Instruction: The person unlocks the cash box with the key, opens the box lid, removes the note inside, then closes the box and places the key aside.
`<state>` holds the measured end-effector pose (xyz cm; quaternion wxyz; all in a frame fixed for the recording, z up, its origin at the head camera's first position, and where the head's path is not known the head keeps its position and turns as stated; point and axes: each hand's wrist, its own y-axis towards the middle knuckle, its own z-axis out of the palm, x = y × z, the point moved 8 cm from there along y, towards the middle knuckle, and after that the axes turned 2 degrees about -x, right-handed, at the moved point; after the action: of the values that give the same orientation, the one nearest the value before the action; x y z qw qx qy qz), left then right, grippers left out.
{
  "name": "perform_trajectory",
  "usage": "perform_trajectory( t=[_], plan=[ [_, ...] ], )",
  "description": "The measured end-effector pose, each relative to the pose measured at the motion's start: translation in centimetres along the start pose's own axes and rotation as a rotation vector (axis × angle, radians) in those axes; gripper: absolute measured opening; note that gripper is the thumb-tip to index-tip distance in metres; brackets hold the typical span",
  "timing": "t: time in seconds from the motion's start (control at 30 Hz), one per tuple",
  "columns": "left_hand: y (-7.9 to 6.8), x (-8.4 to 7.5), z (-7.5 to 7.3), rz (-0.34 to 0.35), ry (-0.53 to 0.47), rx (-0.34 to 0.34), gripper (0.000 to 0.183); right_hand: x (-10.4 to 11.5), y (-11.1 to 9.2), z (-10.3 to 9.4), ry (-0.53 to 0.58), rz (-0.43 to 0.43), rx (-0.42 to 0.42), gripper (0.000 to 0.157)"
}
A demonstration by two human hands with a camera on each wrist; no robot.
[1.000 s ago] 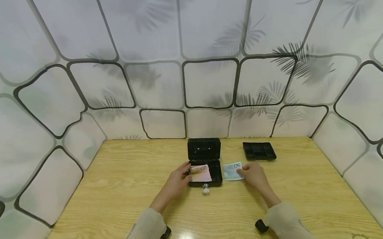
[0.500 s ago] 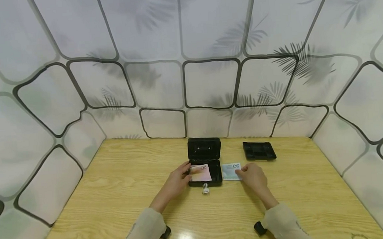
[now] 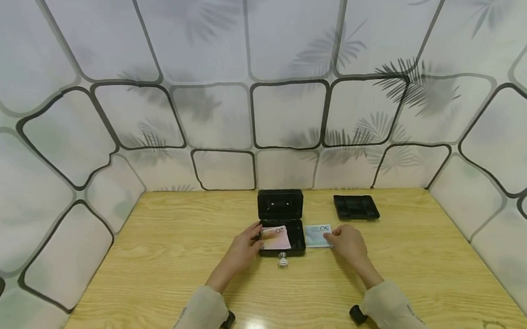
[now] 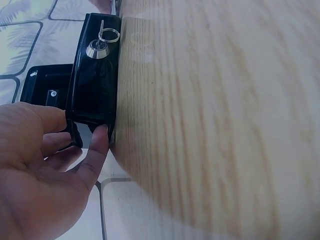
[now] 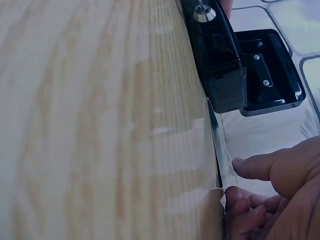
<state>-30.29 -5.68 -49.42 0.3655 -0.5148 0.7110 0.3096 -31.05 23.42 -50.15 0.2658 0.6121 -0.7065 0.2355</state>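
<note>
A black cash box (image 3: 298, 233) stands on the table with its lid (image 3: 280, 204) raised. Pinkish banknotes (image 3: 275, 238) marked 20 lie in its left part. My left hand (image 3: 243, 248) grips the box's left side; in the left wrist view a fingertip presses low on the end wall while others reach the rim. Right beside the box, a light-blue banknote (image 3: 316, 235) marked 50 lies upside down to me. My right hand (image 3: 350, 242) pinches its right end, thumb on top and the other fingers (image 5: 245, 212) curled at the table surface.
A black compartment tray (image 3: 356, 207) lies behind and to the right of the box. Keys on a ring (image 4: 109, 35) hang from the lock (image 4: 97, 49) in the box's front. A patterned curtain (image 3: 287, 117) closes off the table's back and sides.
My right hand has shifted slightly left, bringing the blue banknote close to the box's right wall; the last half second shows hardly any movement. My left hand stays at the box.
</note>
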Motion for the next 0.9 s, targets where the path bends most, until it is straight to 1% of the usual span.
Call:
perform_trajectory(
  t=[0.13, 0.2, 0.33, 0.4, 0.47, 0.57, 0.63, 0.7, 0.9],
  plan=[
    [0.0, 0.1, 0.0, -0.003, -0.001, 0.0, 0.051, 0.0, 0.0, -0.1, 0.047, -0.024, -0.01, 0.03],
    [0.0, 0.1, 0.0, -0.004, -0.003, 0.001, 0.051, 0.0, 0.0, -0.2, 0.059, -0.019, -0.015, 0.032],
    [0.1, 0.0, 0.0, 0.006, 0.005, 0.003, 0.051, 0.0, -0.1, -0.8, 0.033, 0.02, -0.046, 0.039],
    [0.1, 0.0, -0.1, 0.004, 0.007, 0.001, 0.051, 0.3, -0.3, -1.1, 0.027, 0.024, -0.07, 0.041],
    [0.1, 0.1, -0.1, -0.003, 0.009, -0.002, 0.051, 0.9, -0.4, -1.5, 0.033, -0.002, -0.106, 0.041],
    [0.1, 0.1, -0.1, -0.006, 0.009, -0.007, 0.051, 2.1, -0.7, -2.0, 0.076, -0.067, -0.135, 0.036],
    [0.1, 0.1, -0.1, 0.001, 0.017, -0.009, 0.051, 3.0, -0.8, -2.0, 0.112, -0.103, -0.132, 0.032],
    [0.1, 0.0, -0.2, 0.01, 0.022, -0.012, 0.051, 3.8, -0.9, -1.8, 0.151, -0.128, -0.11, 0.028],
    [0.1, 0.1, -0.1, 0.015, 0.028, -0.015, 0.051, 6.0, -1.2, -0.7, 0.219, -0.165, -0.032, 0.02]
  ],
)
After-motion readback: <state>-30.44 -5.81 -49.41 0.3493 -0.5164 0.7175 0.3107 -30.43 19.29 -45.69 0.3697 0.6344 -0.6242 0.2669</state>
